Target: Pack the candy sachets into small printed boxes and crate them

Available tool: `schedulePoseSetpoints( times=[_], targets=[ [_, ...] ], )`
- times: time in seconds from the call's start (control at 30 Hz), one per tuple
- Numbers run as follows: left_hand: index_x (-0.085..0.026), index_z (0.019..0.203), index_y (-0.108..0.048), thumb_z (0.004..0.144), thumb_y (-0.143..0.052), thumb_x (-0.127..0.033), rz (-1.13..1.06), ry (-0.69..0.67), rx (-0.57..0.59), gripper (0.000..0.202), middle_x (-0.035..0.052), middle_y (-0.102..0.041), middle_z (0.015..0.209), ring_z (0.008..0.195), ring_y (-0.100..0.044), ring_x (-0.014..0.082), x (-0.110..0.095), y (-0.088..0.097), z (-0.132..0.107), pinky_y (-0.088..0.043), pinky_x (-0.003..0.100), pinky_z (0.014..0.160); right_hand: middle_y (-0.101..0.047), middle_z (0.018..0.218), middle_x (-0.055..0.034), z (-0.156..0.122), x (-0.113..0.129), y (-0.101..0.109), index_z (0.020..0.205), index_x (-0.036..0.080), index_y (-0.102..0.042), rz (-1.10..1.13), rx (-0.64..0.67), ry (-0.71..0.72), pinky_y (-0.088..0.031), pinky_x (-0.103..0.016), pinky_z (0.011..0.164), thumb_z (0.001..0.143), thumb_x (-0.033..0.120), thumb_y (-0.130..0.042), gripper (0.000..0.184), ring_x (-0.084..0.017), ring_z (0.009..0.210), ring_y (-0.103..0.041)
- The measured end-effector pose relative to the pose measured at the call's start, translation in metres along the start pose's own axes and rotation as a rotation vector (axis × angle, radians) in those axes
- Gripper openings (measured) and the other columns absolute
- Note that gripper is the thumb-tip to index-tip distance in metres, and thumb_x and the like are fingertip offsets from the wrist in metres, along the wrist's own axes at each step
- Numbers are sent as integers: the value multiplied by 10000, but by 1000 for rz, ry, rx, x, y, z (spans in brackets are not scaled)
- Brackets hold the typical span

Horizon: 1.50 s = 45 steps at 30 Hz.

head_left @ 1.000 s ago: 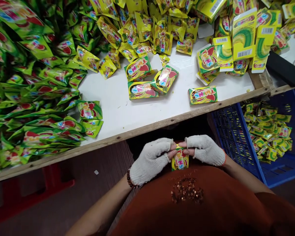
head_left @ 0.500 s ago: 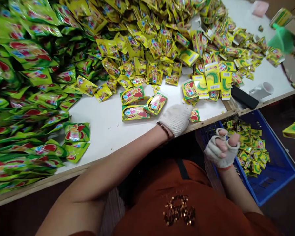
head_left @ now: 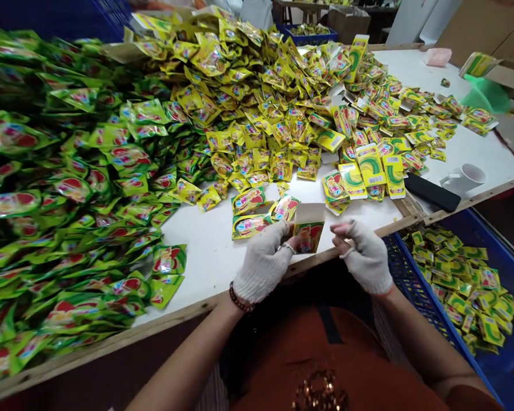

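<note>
Both my hands wear white knit fingerless gloves. My left hand [head_left: 263, 264] grips a small green and yellow carton [head_left: 309, 231] with its white flap raised, held just above the table's front edge. My right hand [head_left: 365, 254] hovers to the right of the carton, fingers loosely curled, touching nothing I can see. Three similar small cartons [head_left: 257, 212] lie on the white table [head_left: 209, 251] just beyond my hands.
A large heap of green sachets [head_left: 68, 188] fills the left; yellow sachets [head_left: 257, 97] pile at the back. Flat cartons [head_left: 368, 168], a black phone [head_left: 432, 192] and a white mug [head_left: 465, 177] sit right. A blue crate [head_left: 475, 285] of filled cartons stands below.
The carton held in my lap is no longer in my hands. My left hand reached to the table and picked up another carton. The view tilted up over the table.
</note>
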<state>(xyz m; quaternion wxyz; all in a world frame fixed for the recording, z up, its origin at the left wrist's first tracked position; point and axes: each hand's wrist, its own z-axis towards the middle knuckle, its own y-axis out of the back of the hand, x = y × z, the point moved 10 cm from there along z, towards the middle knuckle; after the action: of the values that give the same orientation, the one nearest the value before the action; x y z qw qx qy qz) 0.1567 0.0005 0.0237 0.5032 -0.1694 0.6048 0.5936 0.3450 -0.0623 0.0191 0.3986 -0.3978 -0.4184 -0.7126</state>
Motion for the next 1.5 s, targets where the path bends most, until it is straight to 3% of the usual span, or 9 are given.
schedulePoseSetpoints(
  times=[0.1, 0.2, 0.37, 0.53, 0.67, 0.83, 1.03, 1.3, 1.5],
  targets=[
    [-184, 1241, -579, 925, -595, -305, -129, 64, -76, 339, 82, -750, 1099, 982, -718, 203, 17, 2, -19, -578, 302, 822, -741, 1022, -61, 18, -4, -33, 1011, 210, -639, 70, 132, -3, -596, -335, 824, 850, 224, -689, 169, -191, 902, -720],
    [-191, 1321, -505, 881, -644, -246, -59, 37, -186, 465, 92, -751, 1118, 972, -738, 211, 20, 11, -27, -603, 317, 822, -743, 972, -41, 24, -5, -56, 1062, 216, -628, 146, 221, 33, -607, -305, 801, 886, 214, -640, 176, -175, 889, -732],
    [-233, 1339, -509, 878, -639, -184, 24, -115, -249, 482, 81, -718, 1242, 1049, -728, 203, 11, 23, -30, -608, 307, 857, -722, 1180, -81, 24, 6, -59, 1272, 228, -630, 29, 253, 209, -585, -339, 893, 906, 184, -617, 370, -192, 985, -717],
    [-195, 1159, -656, 890, -619, -185, 32, -169, -171, 271, 68, -769, 1071, 950, -743, 197, 12, 20, -31, -605, 309, 849, -752, 958, -48, 25, 19, -63, 1097, 232, -735, -37, 331, 344, -577, -323, 816, 904, 182, -608, 236, -193, 884, -707],
    [-189, 955, -703, 908, -618, -230, -47, -127, -185, 106, 48, -764, 919, 887, -726, 186, 10, 22, -25, -591, 311, 841, -729, 878, -33, 33, 12, -71, 944, 216, -741, -46, 378, 237, -560, -298, 764, 901, 210, -628, 121, -182, 828, -687],
    [-171, 1159, -613, 879, -653, -261, -290, 59, -205, 297, 65, -739, 1016, 902, -718, 188, 30, 17, -16, -588, 292, 763, -712, 899, -27, 40, 4, -73, 1223, 212, -641, 46, 356, 137, -562, -281, 733, 917, 251, -622, 308, -159, 781, -666],
    [-182, 936, -724, 915, -611, -223, -57, -193, -214, 122, 35, -759, 888, 833, -699, 165, -1, 30, -22, -545, 281, 798, -770, 943, -55, 32, 36, -71, 1001, 231, -754, -69, 424, 380, -578, -311, 810, 939, 313, -616, 172, -201, 878, -721],
    [-179, 882, -738, 921, -629, -263, 0, -137, -94, 142, 8, -746, 775, 685, -674, 137, -8, 34, -10, -508, 223, 606, -749, 790, -31, 40, 44, -75, 941, 187, -778, -187, 471, 322, -539, -241, 649, 919, 295, -654, 166, -160, 714, -690],
    [-191, 1013, -727, 936, -585, -212, 151, -487, -132, 163, 92, -765, 1006, 885, -720, 163, -27, 32, -32, -576, 265, 783, -778, 1004, -61, 29, 47, -72, 1034, 245, -772, -122, 584, 497, -601, -288, 801, 903, 186, -616, 213, -187, 919, -739]
  ],
)
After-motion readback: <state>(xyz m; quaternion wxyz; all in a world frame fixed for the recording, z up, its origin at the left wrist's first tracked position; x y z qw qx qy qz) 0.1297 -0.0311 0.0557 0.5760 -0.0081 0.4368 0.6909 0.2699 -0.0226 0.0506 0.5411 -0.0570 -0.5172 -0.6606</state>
